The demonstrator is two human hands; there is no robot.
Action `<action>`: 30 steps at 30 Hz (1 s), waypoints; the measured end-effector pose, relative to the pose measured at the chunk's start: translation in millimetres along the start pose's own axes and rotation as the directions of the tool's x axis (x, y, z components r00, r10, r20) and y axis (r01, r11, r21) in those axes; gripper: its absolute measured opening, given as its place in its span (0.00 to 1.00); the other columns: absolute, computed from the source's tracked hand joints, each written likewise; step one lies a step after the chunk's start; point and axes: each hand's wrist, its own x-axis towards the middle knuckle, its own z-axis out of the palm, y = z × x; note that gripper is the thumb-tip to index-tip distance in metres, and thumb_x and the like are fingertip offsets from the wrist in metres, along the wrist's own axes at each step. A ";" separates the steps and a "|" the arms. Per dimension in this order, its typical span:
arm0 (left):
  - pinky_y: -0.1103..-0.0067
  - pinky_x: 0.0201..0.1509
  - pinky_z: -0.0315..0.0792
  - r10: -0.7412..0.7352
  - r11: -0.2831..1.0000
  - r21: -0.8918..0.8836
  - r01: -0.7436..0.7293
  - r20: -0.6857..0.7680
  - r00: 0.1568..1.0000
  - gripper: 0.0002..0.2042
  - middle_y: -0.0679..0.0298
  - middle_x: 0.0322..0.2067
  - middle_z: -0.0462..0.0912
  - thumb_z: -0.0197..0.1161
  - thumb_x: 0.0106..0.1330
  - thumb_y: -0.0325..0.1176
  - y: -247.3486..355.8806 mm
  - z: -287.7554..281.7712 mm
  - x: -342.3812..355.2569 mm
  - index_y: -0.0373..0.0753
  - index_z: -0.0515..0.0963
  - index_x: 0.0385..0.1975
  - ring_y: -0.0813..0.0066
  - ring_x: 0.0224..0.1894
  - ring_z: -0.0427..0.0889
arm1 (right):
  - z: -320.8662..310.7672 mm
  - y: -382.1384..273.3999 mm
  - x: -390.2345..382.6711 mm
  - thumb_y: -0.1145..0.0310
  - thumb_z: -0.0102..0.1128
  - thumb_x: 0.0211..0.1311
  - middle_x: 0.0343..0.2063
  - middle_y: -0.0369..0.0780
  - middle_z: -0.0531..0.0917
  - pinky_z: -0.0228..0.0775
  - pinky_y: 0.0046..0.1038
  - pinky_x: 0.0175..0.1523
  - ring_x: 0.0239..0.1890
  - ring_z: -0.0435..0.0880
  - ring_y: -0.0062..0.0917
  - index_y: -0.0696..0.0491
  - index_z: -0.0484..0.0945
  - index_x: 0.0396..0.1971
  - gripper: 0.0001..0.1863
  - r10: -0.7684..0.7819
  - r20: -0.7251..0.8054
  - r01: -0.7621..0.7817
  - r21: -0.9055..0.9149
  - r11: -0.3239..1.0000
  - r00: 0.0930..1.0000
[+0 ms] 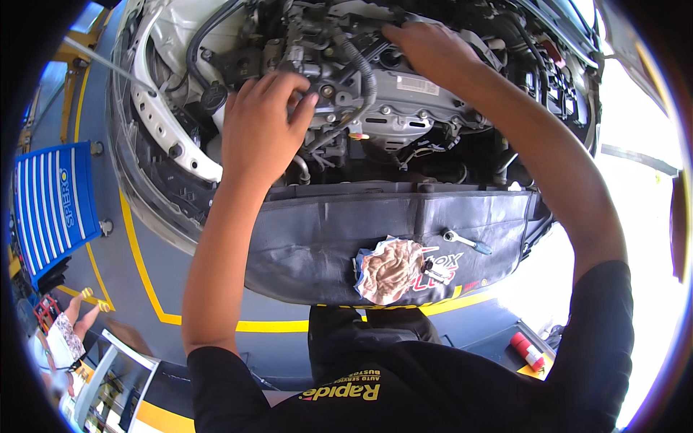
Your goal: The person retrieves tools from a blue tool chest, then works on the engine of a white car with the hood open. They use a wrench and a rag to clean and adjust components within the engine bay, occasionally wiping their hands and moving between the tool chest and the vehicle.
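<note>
My left hand (263, 126) is over the left end of the engine (408, 97), fingers loosely bent and thumb apart from them. I see nothing held in it, though some fingertips are blurred. A grey corrugated hose (364, 72) curves down the engine to the right of this hand. Farther back, my right hand (433, 50) reaches over the engine top beside a dark round opening (390, 56). Its fingers are curled down, and the tips and whatever they grip are hidden. Below the engine, a metal heat shield (395, 126) with slots is bolted on.
A black fender cover (325, 231) drapes the car's front, carrying a crumpled, stained rag (390, 270), a ratchet (468, 242) and a small metal part (435, 271). A blue tool cabinet (54, 209) stands left. Beyond it sits another person (68, 339). A red fire extinguisher (527, 351) is lower right.
</note>
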 end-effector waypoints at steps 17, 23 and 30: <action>0.69 0.45 0.71 -0.162 0.975 -0.144 0.171 0.071 0.984 0.08 0.70 0.35 0.85 0.71 0.64 0.30 -31.0 -9.4 -190.7 0.44 0.82 0.41 0.68 0.37 0.80 | -15.1 -5.3 4.0 0.67 0.58 0.74 0.41 0.48 0.85 0.80 0.50 0.50 0.45 0.87 0.51 0.51 0.76 0.53 0.12 0.076 0.273 -0.066 -0.045 0.997 0.959; 0.70 0.46 0.71 -0.125 0.987 -0.087 0.133 0.086 0.988 0.08 0.71 0.35 0.84 0.71 0.64 0.33 -31.6 -6.8 -192.9 0.47 0.83 0.41 0.69 0.38 0.79 | -19.2 -7.1 8.0 0.60 0.60 0.75 0.36 0.49 0.87 0.81 0.51 0.49 0.44 0.88 0.50 0.50 0.77 0.54 0.14 -0.119 0.163 0.129 -0.056 0.990 0.979; 0.70 0.45 0.69 -0.099 0.991 -0.084 0.102 0.040 0.994 0.06 0.73 0.29 0.83 0.71 0.63 0.31 -29.6 -4.4 -190.5 0.46 0.83 0.38 0.69 0.35 0.77 | -16.4 -6.5 3.9 0.62 0.60 0.75 0.46 0.47 0.86 0.81 0.49 0.53 0.48 0.89 0.48 0.44 0.77 0.58 0.15 0.199 0.325 -0.173 -0.107 0.979 0.925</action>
